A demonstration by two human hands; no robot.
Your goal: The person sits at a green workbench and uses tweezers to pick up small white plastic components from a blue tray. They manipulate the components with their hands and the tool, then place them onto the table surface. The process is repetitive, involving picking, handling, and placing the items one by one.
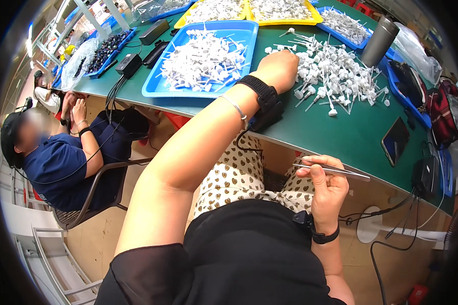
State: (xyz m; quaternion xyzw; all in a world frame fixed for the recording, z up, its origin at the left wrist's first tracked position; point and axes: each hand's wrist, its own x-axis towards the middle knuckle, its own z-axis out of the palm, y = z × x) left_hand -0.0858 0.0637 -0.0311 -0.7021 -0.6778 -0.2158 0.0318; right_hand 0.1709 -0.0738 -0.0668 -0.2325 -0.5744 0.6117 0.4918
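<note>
My left hand (280, 70) reaches over the table to the left edge of a heap of small white plastic parts with thin stems (336, 71). Its back faces up and its fingers are curled in; whatever lies within them is hidden. Close to my body, below the table's front edge, my right hand (330, 190) is closed around a pair of metal tweezers (341, 172), whose tips point left. Left of my left hand, a blue tray (155, 90) holds more of the same white parts (203, 61).
Yellow trays (285, 22) of white parts stand at the back. A dark metal bottle (380, 41) rises right of the heap. A phone (395, 141) lies near the right edge, with cables (387, 218) below. At left, a person (61, 157) sits by the green table (336, 140).
</note>
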